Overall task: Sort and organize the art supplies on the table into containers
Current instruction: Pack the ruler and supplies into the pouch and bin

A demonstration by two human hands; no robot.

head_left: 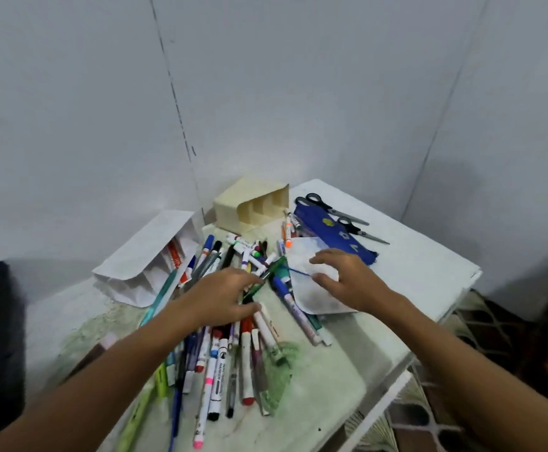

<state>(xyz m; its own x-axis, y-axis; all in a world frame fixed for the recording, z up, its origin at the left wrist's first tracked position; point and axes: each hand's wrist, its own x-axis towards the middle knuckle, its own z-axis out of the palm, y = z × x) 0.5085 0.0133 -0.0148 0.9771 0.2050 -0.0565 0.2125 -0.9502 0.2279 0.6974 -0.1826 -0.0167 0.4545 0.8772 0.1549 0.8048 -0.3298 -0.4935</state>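
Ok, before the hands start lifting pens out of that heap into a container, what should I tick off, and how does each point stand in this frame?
1. Beige organizer compartments free to take pens: ok, they look empty.
2. White organizer usable: cannot tell, it seems tipped over, with a few pens at its mouth.
3. Left hand has one pen singled out: not ok, its fingers spread over the pen heap.
4. Right hand free: not ok, it rests on a white sheet.
5. Scissors clear of the heap: ok, both pairs lie apart by the blue pouch.
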